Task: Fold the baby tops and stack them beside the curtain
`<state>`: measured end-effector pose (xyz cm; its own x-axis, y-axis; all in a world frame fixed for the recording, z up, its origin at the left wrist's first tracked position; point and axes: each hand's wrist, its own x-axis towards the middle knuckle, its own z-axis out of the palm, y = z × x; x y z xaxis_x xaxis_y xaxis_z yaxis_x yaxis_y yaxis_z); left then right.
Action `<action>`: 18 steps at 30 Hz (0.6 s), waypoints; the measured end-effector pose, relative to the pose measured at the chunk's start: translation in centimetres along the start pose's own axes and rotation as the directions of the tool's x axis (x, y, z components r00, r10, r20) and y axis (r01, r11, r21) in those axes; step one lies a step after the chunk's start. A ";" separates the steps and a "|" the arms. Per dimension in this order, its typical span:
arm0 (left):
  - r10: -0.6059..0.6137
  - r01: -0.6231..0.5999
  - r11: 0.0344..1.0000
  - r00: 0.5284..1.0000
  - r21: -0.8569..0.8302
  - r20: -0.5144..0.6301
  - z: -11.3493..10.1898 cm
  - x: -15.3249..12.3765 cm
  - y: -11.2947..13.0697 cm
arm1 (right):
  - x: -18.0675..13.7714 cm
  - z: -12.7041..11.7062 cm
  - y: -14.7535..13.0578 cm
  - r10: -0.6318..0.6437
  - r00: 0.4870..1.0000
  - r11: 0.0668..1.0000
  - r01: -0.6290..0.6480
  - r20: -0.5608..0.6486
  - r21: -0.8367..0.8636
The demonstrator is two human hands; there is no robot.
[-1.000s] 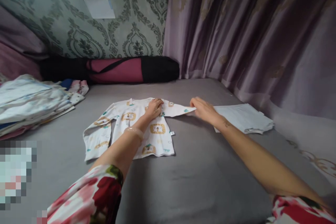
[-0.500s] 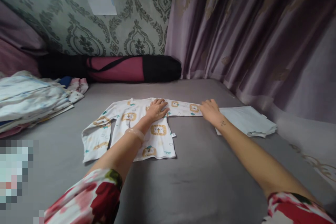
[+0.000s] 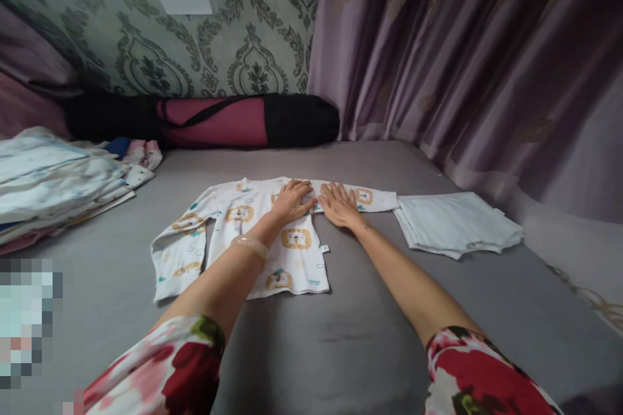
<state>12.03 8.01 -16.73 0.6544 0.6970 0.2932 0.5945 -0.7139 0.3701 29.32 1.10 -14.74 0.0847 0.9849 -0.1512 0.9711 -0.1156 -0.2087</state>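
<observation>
A small white long-sleeved shirt (image 3: 253,240) with yellow lion prints lies flat on the grey bed sheet (image 3: 370,311). My left hand (image 3: 292,200) rests flat and open on its chest near the right shoulder. My right hand (image 3: 338,204) lies flat and open beside it, on the start of the right sleeve (image 3: 374,198), which stretches out to the right. The left sleeve bends down along the shirt's left side.
A folded white cloth (image 3: 455,224) lies just right of the sleeve's end. A pile of folded clothes (image 3: 58,178) sits at the left. A black and maroon rolled bag (image 3: 219,120) lies along the patterned wall. Purple curtains (image 3: 467,65) hang on the right.
My right hand drew the right sleeve out straight to the right, then slid back left along it to the shoulder beside my left hand. My left hand stayed put.
</observation>
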 end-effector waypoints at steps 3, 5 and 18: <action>-0.001 0.001 1.000 1.000 0.009 0.012 0.0 0.0 -0.1 | -0.7 -1.1 3.1 0.184 0.982 0.982 -0.182 0.049 -0.045; -0.002 0.001 1.000 0.999 0.019 0.033 0.0 0.0 -0.2 | -0.9 -1.6 4.6 0.313 0.949 0.948 -0.309 0.043 -0.074; -0.017 0.016 1.000 0.992 0.006 0.128 -4.7 -1.6 -0.3 | -2.0 -3.3 1.4 0.110 0.975 0.885 -0.184 -0.193 -0.427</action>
<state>8.55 7.45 -13.16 0.6990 0.6943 0.1715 0.6078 -0.7031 0.3691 31.22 -0.65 -11.54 0.2321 0.9726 0.0165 0.9393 -0.2285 0.2559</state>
